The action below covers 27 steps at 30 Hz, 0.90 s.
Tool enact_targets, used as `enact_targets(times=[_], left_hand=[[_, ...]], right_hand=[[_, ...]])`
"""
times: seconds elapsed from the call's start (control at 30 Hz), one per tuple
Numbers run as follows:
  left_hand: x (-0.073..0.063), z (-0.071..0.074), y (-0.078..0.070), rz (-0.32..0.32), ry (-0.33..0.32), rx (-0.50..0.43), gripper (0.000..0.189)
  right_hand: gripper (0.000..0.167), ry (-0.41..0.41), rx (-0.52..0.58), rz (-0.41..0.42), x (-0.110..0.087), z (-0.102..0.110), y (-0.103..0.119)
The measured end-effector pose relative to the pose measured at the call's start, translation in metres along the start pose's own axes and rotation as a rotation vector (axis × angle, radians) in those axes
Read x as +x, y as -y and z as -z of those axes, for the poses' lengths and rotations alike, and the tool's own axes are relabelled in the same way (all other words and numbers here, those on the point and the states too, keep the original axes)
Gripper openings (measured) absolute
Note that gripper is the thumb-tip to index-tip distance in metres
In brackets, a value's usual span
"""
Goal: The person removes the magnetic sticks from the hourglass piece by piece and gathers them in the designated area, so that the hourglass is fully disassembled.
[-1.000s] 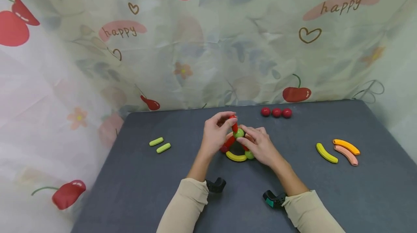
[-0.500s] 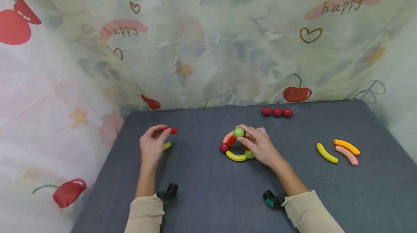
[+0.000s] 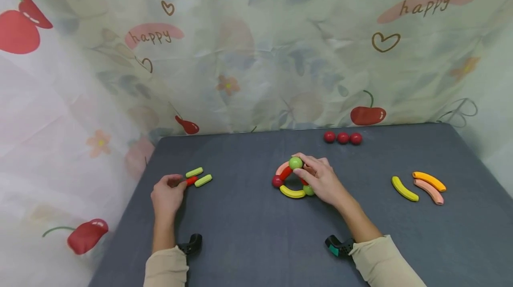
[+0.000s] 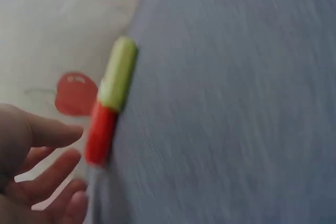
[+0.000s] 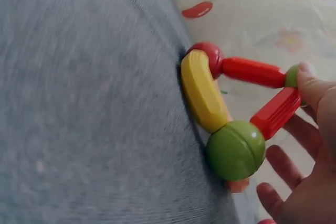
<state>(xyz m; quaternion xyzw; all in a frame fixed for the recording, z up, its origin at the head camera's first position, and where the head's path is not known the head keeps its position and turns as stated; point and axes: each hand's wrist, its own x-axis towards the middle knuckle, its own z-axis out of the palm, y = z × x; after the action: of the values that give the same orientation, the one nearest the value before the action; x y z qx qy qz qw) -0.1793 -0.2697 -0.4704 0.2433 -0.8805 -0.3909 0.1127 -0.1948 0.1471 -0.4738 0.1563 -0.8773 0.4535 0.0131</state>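
In the head view my left hand point(image 3: 167, 194) is beside a short red rod point(image 3: 192, 181) that lies by two light green rods point(image 3: 203, 180). The left wrist view shows a small gap between its loose fingers and the red rod point(image 4: 101, 136). My right hand point(image 3: 322, 180) pinches a green ball point(image 3: 295, 163) at the top of a joined frame. Two red rods point(image 5: 254, 72) slope down from that ball. Below them, a dark red ball point(image 3: 277, 181) and another green ball point(image 5: 235, 150) are linked by a curved yellow piece point(image 3: 292, 192). Pink curved pieces point(image 3: 282, 168) show partly behind.
Three dark red balls point(image 3: 342, 138) sit in a row near the table's back edge. To the right lie curved yellow point(image 3: 405, 189), orange point(image 3: 429, 181) and pink point(image 3: 429, 192) pieces. A patterned cloth point(image 3: 256, 55) hangs behind the dark table point(image 3: 248, 242).
My left hand has carried the red rod from the frame's top ball to the left, set it down by the green rods and let go. The right hand keeps its place.
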Motion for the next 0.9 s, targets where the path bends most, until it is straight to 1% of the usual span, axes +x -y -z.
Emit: enact_targets(times=[0.1, 0.17, 0.2, 0.23, 0.3, 0.33, 0.4, 0.47, 0.53, 0.6, 0.63, 0.7, 0.77, 0.83, 0.9], left_hand=[[-0.003, -0.007, -0.019, -0.062, -0.016, -0.019, 0.027], [-0.008, -0.014, -0.037, -0.123, 0.014, -0.064, 0.027], [-0.011, -0.019, -0.047, -0.158, 0.044, -0.095, 0.026], [-0.016, -0.025, -0.056, -0.195, 0.086, -0.135, 0.026], [-0.028, -0.040, -0.074, -0.261, 0.194, -0.205, 0.025], [-0.035, -0.049, -0.083, -0.288, 0.257, -0.228, 0.025], [-0.049, -0.069, -0.096, -0.345, 0.380, -0.240, 0.028], [-0.061, -0.089, -0.107, -0.396, 0.492, -0.212, 0.033], [-0.071, -0.106, -0.116, -0.437, 0.587, -0.168, 0.040], [-0.078, -0.118, -0.123, -0.463, 0.662, -0.139, 0.045], [-0.081, -0.123, -0.126, -0.471, 0.689, -0.129, 0.046], [-0.086, -0.129, -0.130, -0.483, 0.724, -0.110, 0.045], [-0.088, -0.133, -0.131, -0.501, 0.736, -0.099, 0.042], [-0.090, -0.137, -0.130, -0.533, 0.725, -0.093, 0.038], [-0.091, -0.139, -0.129, -0.568, 0.699, -0.086, 0.036]], right_hand=[[0.045, 0.003, 0.012, -0.017, -0.001, 0.001, 0.002], [0.046, 0.003, 0.019, -0.029, -0.002, 0.002, 0.004], [0.049, 0.000, 0.018, -0.029, -0.002, 0.003, 0.005], [0.051, -0.002, 0.017, -0.025, -0.003, 0.004, 0.006], [0.056, -0.012, 0.011, -0.004, -0.004, 0.004, 0.010], [0.058, -0.019, -0.002, 0.016, -0.004, 0.004, 0.012], [0.061, -0.038, -0.045, 0.068, -0.005, 0.004, 0.016], [0.060, -0.055, -0.097, 0.116, -0.007, 0.003, 0.020], [0.054, -0.069, -0.141, 0.150, -0.008, 0.002, 0.023], [0.048, -0.069, -0.154, 0.163, -0.009, 0.002, 0.025], [0.045, -0.065, -0.152, 0.163, -0.009, 0.002, 0.025], [0.040, -0.054, -0.143, 0.160, -0.009, 0.003, 0.026], [0.037, -0.043, -0.141, 0.161, -0.009, 0.004, 0.025], [0.036, -0.037, -0.144, 0.165, -0.009, 0.005, 0.025], [0.035, -0.026, -0.123, 0.159, -0.009, 0.007, 0.024]])
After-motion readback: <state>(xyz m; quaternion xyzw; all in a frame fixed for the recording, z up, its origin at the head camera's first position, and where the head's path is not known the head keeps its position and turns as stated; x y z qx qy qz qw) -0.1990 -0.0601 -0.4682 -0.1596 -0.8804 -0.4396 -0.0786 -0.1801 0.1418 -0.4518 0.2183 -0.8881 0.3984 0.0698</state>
